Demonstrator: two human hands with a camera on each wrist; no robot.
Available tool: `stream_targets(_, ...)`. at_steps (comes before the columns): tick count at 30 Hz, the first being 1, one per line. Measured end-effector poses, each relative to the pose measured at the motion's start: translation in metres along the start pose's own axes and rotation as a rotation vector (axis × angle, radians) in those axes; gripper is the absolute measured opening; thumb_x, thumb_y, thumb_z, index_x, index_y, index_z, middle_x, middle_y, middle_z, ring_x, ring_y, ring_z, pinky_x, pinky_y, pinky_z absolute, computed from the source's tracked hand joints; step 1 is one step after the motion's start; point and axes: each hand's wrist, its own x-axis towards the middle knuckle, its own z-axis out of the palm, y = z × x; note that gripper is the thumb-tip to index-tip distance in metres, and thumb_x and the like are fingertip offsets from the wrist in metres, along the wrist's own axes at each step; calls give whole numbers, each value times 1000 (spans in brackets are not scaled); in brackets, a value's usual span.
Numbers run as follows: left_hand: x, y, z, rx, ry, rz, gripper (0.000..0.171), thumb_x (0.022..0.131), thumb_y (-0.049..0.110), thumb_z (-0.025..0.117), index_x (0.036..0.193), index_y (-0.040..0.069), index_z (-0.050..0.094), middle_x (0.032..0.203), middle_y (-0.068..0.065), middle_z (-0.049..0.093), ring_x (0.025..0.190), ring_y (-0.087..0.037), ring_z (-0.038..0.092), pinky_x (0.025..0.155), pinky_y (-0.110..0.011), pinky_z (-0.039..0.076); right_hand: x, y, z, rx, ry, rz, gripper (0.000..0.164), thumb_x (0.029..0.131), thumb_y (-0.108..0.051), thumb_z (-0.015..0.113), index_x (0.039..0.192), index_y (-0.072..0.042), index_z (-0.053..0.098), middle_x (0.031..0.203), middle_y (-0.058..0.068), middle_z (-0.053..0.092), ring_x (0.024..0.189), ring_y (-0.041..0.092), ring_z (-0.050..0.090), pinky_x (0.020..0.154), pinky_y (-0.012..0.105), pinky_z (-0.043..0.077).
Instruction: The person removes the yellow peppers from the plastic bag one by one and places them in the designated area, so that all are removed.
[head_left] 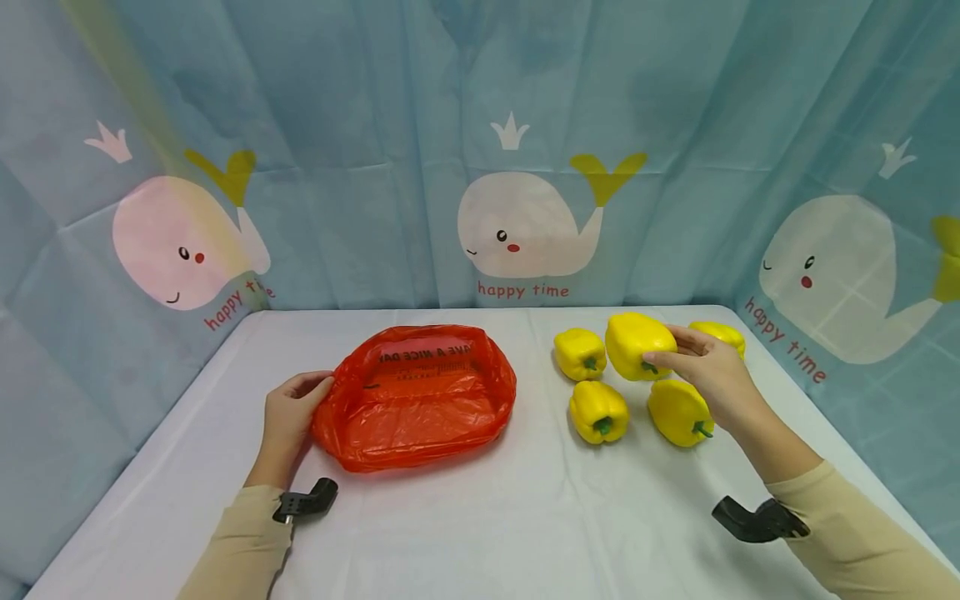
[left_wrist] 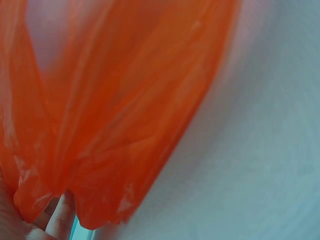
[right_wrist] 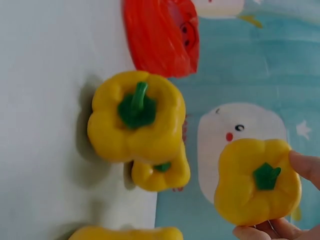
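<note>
A red plastic bag lies on the table at the left, its mouth spread wide. My left hand pinches the bag's left rim; in the left wrist view the thin film gathers at the fingers. On the right, my right hand grips a yellow bell pepper between thumb and fingers, lifted above the table. That same pepper shows its green stem in the right wrist view. Below it and beside it lie other yellow bell peppers, several in all.
The white tablecloth covers the whole table. Behind it hangs a blue curtain printed with whales and "happy time". A black wrist camera is strapped to the left sleeve, another camera to the right one.
</note>
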Motion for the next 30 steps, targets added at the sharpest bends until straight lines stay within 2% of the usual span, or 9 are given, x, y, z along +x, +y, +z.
stream_targets(5,3,2,1,11,-2,19,51,93,48,65,128,11,66,116,4,66,100,-2,59,79,-8,53,2,8,-13,-21,18,-2,89,93,-47,66,157,-3,23,163,20,24,146,38,31,119,54,30)
stream_targets(8,5,2,1,9,-8,22,52,93,47,65,129,10,65,117,4,66,100,-2,59,79,-9,53,4,14,-22,-35,38,-6,90,92,-48,66,157,-2,22,162,21,26,142,34,36,118,54,32)
stream_targets(11,5,3,0,16,-5,24,51,93,47,65,129,10,65,116,4,66,100,-2,60,79,-9,53,6,22,-29,-67,61,-13,90,92,-49,67,156,-3,25,156,17,36,127,17,48,117,52,35)
stream_targets(15,5,3,-1,22,-1,28,51,93,48,65,129,10,65,119,-1,66,100,-2,60,79,-9,53,8,31,-40,-94,82,-19,88,92,-49,66,156,-3,26,150,11,41,108,-3,48,115,49,38)
stream_targets(22,3,3,-3,32,7,25,52,94,48,64,129,11,65,124,-5,65,101,-2,59,79,-8,53,11,45,-58,-80,62,8,90,95,-47,63,158,-2,17,164,18,21,132,13,42,116,43,35)
stream_targets(25,2,3,-2,22,-2,26,52,94,48,64,130,10,64,121,-2,65,101,-3,59,79,-8,53,12,53,-67,-80,71,17,89,94,-46,64,158,-4,17,163,9,28,128,5,44,116,39,36)
stream_targets(27,2,3,-2,20,-5,24,53,93,48,64,130,10,64,121,-1,65,100,-3,59,79,-9,53,12,59,-74,-93,82,7,89,94,-45,65,158,-4,19,151,-5,43,118,-5,45,113,32,40)
stream_targets(29,2,3,-2,22,-5,23,53,93,48,64,130,10,64,121,-2,65,100,-3,59,79,-9,54,12,64,-81,-98,88,-10,87,94,-43,66,157,-5,21,133,-21,49,109,-14,45,109,24,44)
stream_targets(30,2,3,-2,24,-4,23,52,94,48,64,130,10,64,122,-3,65,100,-3,59,79,-9,54,12,67,-85,-92,87,-21,85,94,-42,66,158,-5,22,127,-25,50,106,-15,46,106,21,46)
